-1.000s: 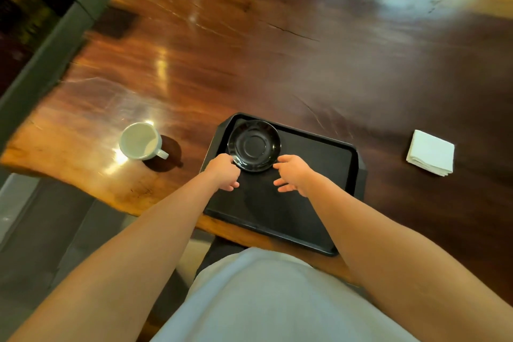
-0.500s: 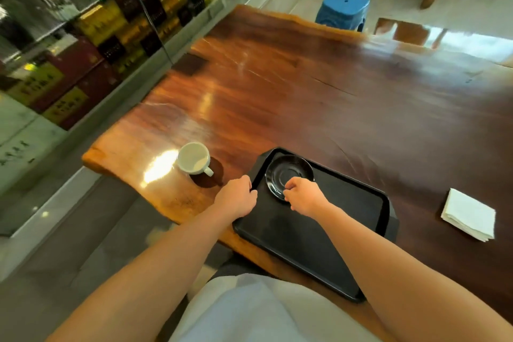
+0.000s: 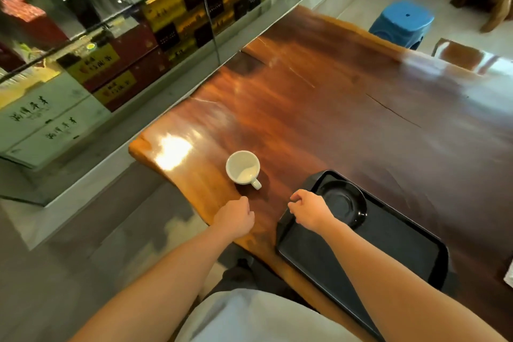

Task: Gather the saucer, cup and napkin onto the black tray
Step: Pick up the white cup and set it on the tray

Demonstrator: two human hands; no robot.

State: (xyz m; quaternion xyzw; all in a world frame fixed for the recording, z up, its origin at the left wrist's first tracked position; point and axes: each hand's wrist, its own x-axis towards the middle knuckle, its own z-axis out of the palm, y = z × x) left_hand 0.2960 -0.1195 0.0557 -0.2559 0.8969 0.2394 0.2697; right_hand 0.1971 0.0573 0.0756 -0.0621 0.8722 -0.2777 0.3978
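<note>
The cup (image 3: 243,167) stands upright on the table (image 3: 319,119), left of the tray (image 3: 388,247), handle toward the hands. The left hand (image 3: 234,218), loosely curled and empty, is nearer; the right hand (image 3: 308,209), also empty, hangs over the tray corner beside the saucer (image 3: 342,203)

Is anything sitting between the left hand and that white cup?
Nothing visible. Only bare wooden table lies between the left hand and the cup. The cup's handle points back toward the hand.
</note>
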